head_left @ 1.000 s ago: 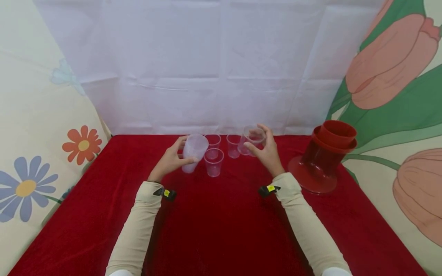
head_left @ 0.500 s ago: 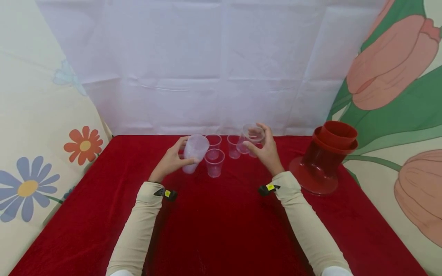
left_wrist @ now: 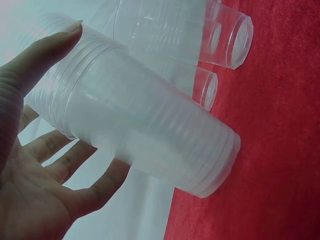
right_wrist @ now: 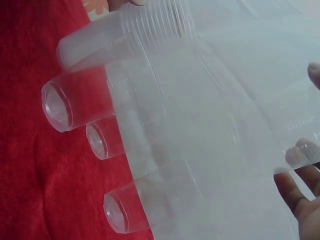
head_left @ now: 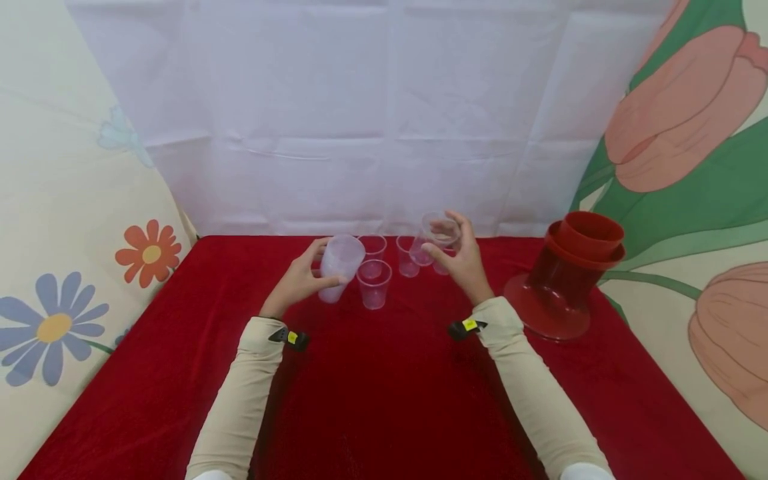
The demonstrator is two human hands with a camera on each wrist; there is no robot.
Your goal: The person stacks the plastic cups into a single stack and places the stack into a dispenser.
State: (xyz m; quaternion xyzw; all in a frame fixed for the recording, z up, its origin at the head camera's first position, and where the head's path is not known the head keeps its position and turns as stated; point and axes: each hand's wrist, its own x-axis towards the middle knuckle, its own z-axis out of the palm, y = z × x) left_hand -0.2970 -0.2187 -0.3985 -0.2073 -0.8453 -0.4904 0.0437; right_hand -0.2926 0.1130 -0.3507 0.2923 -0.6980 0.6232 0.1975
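Observation:
My left hand (head_left: 300,280) grips a tilted stack of nested clear plastic cups (head_left: 341,263), thumb on one side and fingers on the other. In the left wrist view the cup stack (left_wrist: 150,120) slants across, its rims by my thumb. My right hand (head_left: 469,263) holds a single clear plastic cup (head_left: 427,243) near its rim, tilted and raised above the table. Between my hands, a front cup (head_left: 374,287) stands upright, with a cup (head_left: 373,245) behind it and another cup (head_left: 408,259) to the right. One more cup (head_left: 441,265) is partly hidden behind my right hand.
A red plastic stand (head_left: 564,273) with a cylinder on a round base is at the right of the table. Red cloth (head_left: 372,393) covers the table. A white sheet (head_left: 312,120) hangs behind its far edge, with flower-patterned cloth (head_left: 672,220) at the sides.
My right hand has raised its cup slightly and moved it a little left, showing more of the cup behind. My left hand and its stack stay nearly still; the head view shifts slightly.

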